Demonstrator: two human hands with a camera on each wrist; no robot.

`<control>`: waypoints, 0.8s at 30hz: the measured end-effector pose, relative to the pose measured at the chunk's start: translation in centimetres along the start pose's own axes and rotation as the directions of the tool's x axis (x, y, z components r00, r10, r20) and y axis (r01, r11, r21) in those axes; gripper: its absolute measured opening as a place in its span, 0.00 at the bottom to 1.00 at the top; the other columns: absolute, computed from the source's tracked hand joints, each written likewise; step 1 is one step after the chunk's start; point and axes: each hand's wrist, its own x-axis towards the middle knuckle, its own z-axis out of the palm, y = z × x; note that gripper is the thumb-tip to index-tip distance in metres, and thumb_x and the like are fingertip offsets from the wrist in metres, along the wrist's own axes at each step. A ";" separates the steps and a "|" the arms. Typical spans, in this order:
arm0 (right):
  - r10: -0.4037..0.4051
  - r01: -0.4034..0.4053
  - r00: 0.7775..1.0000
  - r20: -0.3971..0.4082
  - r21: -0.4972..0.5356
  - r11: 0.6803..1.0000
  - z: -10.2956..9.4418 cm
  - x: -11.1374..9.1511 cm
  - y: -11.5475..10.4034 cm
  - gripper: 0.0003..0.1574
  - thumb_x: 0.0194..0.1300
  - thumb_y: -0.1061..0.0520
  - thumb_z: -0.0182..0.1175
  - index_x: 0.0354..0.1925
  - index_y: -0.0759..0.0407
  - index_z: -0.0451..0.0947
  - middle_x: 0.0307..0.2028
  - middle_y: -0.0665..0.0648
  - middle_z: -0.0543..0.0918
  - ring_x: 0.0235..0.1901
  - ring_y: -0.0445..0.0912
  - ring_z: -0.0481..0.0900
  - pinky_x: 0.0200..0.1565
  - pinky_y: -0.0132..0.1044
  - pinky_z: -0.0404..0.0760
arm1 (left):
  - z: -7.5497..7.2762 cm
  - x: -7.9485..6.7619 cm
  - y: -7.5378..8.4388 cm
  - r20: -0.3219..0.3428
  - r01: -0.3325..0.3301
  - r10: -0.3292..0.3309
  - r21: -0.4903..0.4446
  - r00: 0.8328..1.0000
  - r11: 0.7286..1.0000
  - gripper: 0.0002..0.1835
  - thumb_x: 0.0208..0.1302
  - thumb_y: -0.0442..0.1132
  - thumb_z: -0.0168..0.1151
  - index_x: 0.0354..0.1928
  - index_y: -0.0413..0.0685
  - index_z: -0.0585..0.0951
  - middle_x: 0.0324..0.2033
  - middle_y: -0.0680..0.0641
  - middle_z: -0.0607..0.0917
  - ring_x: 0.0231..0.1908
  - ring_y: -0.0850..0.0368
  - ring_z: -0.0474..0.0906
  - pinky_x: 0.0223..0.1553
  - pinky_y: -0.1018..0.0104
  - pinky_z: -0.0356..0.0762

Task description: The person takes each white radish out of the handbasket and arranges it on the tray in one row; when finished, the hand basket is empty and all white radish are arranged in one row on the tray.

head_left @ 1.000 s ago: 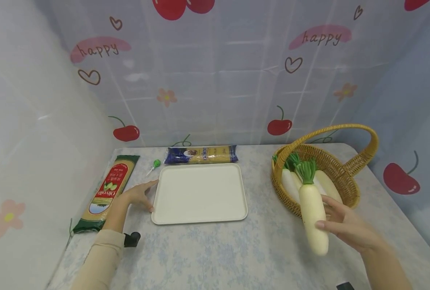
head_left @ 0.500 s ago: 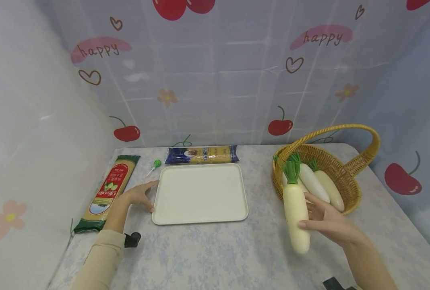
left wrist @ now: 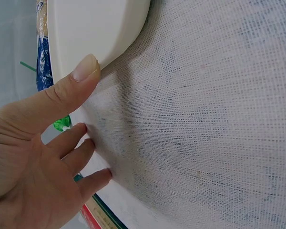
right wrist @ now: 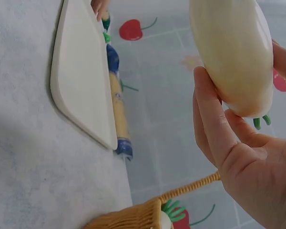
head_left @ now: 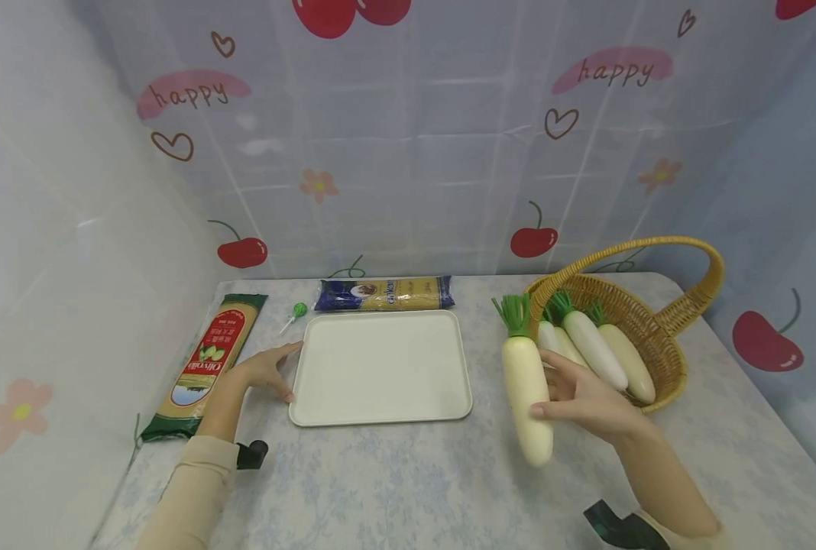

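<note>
A white radish (head_left: pixel 528 401) with cropped green stalks is held in my right hand (head_left: pixel 590 405), thumb on one side and fingers on the other. It hangs above the table at the left front of the wicker basket (head_left: pixel 669 367), tilted with its stalks toward the back. The right wrist view shows the radish (right wrist: pixel 233 52) raised off the tabletop. My left hand (head_left: pixel 267 373) rests at the left edge of the white tray (head_left: pixel 380 370). In the left wrist view its thumb (left wrist: pixel 86 71) touches the tray rim while the other fingers spread loosely over the cloth.
Several more radishes (head_left: pixel 594 347) lie in the basket, whose tall handle (head_left: pixel 655 243) arches over it. Behind the tray lies a blue and yellow pasta packet (head_left: pixel 383 293). A green lollipop (head_left: pixel 299 309) and a red and green pasta packet (head_left: pixel 205 367) are at the left.
My right hand has carried the radish leftward, from in front of the basket toward the tray. The radishes in the basket have come into fuller view. The left hand stays at the tray's edge.
</note>
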 end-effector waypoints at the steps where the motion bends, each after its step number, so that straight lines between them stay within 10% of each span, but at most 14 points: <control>1: 0.006 -0.006 1.000 0.000 -0.003 1.000 0.1 0.3 0.0 0.46 0.59 0.71 0.58 0.69 0.68 0.47 0.55 0.60 0.72 0.51 0.47 0.77 0.47 0.42 0.81 | 0.0 0.0 0.0 0.000 -0.002 0.002 0.004 1.000 1.000 0.60 0.37 0.37 0.79 0.72 0.39 0.53 0.67 0.26 0.56 0.66 0.29 0.53 0.63 0.40 0.59; 24: 0.104 -0.104 0.995 -0.007 -0.034 0.994 2.4 8.0 -0.5 0.54 0.54 0.62 0.68 0.70 0.66 0.48 0.58 0.71 0.68 0.50 0.57 0.78 0.49 0.46 0.79 | 0.1 0.3 -0.1 -0.004 0.017 -0.017 -0.001 1.000 1.000 0.60 0.37 0.39 0.79 0.72 0.41 0.52 0.67 0.28 0.56 0.66 0.31 0.53 0.63 0.40 0.58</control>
